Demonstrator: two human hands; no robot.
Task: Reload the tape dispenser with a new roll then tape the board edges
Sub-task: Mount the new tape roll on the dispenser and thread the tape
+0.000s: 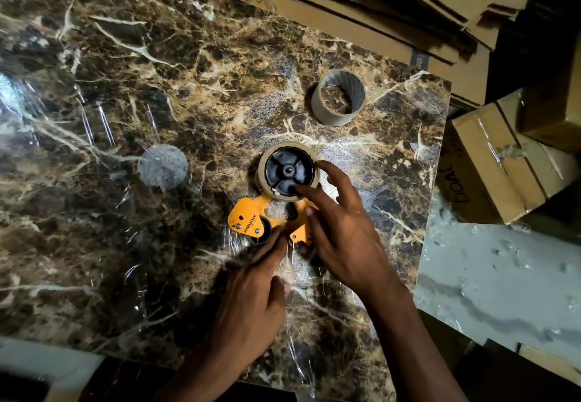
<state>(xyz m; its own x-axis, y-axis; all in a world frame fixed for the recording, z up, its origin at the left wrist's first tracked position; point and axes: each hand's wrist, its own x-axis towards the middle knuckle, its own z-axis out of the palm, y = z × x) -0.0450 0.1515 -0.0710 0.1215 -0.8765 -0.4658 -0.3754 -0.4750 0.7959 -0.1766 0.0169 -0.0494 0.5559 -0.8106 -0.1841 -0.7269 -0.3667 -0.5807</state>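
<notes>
1. orange metal tape dispenser [248,221] lies centre frame on the marble-patterned board [125,87]; new brown tape roll [287,171] on its black hub.
2. right hand [342,232] fingers spread, steadying roll and frame; left hand [251,291] fingertips at the roller, grip unclear.
3. risk: loose tape end may stick to itself if misthreaded.

two bare forearms and hands, left hand [251,294], right hand [342,238], no sleeves or rings

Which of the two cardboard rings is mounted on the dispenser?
The brown tape roll nearer the hands, seated around the black hub of the orange tape dispenser. The bare cardboard core stands loose on the marble-patterned board, farther away.
</notes>
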